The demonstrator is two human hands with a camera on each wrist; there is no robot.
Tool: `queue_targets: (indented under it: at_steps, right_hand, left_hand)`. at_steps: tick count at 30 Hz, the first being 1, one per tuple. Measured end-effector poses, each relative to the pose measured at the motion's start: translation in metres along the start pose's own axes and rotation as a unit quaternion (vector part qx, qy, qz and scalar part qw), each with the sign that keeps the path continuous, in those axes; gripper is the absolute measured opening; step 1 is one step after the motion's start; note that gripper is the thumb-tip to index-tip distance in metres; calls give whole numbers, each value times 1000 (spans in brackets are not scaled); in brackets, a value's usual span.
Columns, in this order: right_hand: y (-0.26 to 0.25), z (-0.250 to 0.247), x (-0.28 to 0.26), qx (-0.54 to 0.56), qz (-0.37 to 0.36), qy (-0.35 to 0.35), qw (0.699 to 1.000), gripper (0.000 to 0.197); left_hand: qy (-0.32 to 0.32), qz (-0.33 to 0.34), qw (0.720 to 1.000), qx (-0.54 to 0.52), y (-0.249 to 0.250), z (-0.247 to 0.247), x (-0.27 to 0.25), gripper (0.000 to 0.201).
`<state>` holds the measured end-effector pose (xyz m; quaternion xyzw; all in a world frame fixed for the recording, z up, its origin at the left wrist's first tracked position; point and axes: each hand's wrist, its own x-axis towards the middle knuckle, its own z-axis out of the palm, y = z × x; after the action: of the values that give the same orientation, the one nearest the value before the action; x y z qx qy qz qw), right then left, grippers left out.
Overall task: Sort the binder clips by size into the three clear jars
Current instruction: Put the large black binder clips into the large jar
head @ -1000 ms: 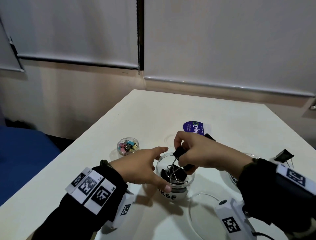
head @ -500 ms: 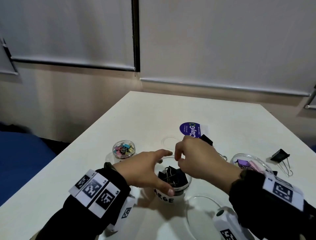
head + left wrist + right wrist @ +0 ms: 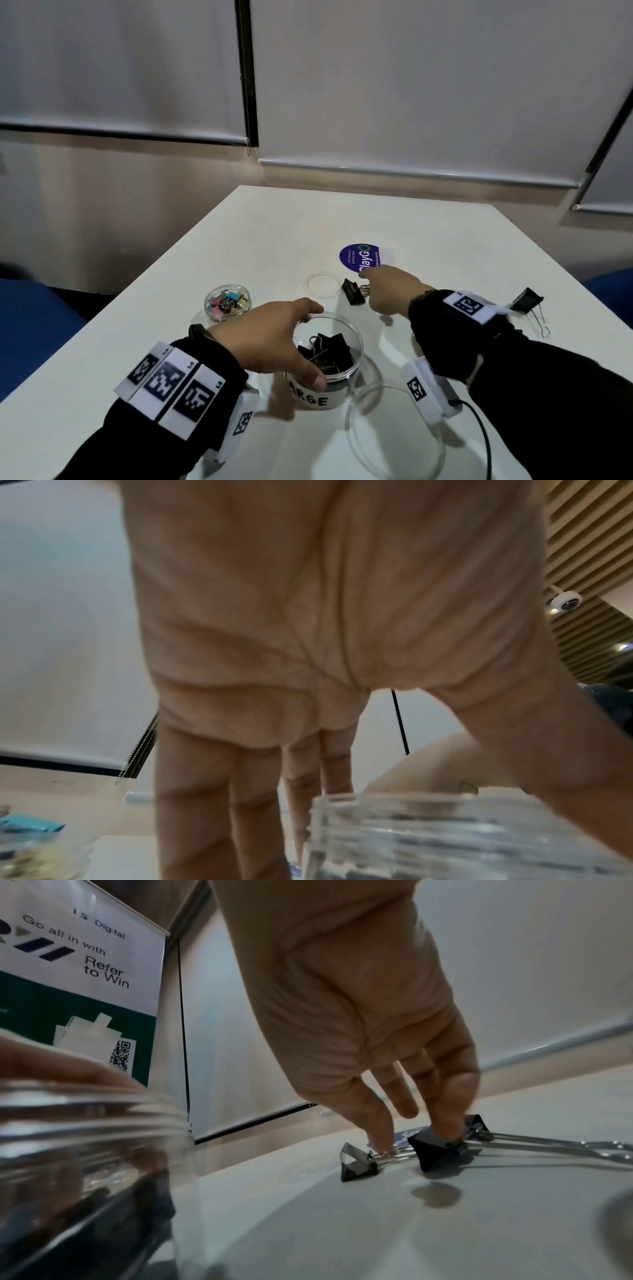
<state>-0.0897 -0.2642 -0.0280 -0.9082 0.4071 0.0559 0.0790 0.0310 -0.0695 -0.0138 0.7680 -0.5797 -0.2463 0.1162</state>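
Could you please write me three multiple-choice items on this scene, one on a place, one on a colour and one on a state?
1. Where is the left hand?
A. flat on the table
B. on the rim of the jar labelled LARGE
C. in the small jar

2. What colour are the clips in the jar labelled LARGE?
A. black
B. pink
C. gold

3. What is the right hand doing?
A. holding a lid
B. hanging idle above the table
C. reaching down with its fingers on a black binder clip on the table

Answers: 1 B, thumb and fingers straddle the rim; 2 A, only black clips show inside; 3 C, the right wrist view shows fingertips on the clip.
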Motion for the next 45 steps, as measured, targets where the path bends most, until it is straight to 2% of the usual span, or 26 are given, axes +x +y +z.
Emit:
queue_targets:
  at_steps: [3,7,10,13,15,18,21,23,25,27,31,36,38,41,43,45]
  right_hand:
    - [-9,1,4,-27,-39,7,999,57]
    - [-15,3,8,-20,-86,-41,995,62]
    - [-14,4,10,-4,-94,-28,995,71]
    - [-16,7,6,13,-115,-7,993,63]
    - [-18,6,-1,34,-125,42,991,59]
    - [-19,-5,-15,82,-116,162,977,50]
    - [-24,-26,-40,232,-106,251,934,34]
    - [-28,-35,-61,308,-98,241,915,30]
    - [-34,-35,-76,305,-90,206,926,38]
    - [-45,-27,-85,257,-84,183,945,44]
    - [-61,-14,-88,158,-76,182,967,49]
    - [-69,-5,-88,80,-110,166,977,45]
    - [-64,-9,-84,80,-109,190,972,40]
    - [-41,-21,-65,86,-70,208,972,31]
    - [-18,-28,-43,68,-31,175,982,26]
    - [3,-31,-25,21,3,119,993,29]
  left_hand:
    - [-1,2,1000,-9,-2,0,-1,105]
    - [-5,3,1000,-23,-3,-2,-2,103]
    - [-4,6,1000,-26,-4,-1,-3,101]
    - [-1,8,1000,-29,-6,0,-2,101]
    - [-1,7,999,-41,-7,1,-1,102]
    - [3,6,999,-50,-8,1,-1,102]
    - [9,7,999,-47,-9,3,0,101]
    - [12,6,999,-50,-9,4,0,101]
    - [14,9,998,-57,-10,4,0,101]
    - [14,16,998,-66,-11,4,0,99]
    - [28,19,995,-89,-12,6,0,81]
    - [27,20,995,-97,-15,7,1,82]
    - [24,20,994,-107,-15,8,2,84]
    - [19,16,995,-96,-15,7,1,99]
    - [16,14,996,-88,-14,5,-1,102]
    - [12,12,996,-83,-13,5,-2,101]
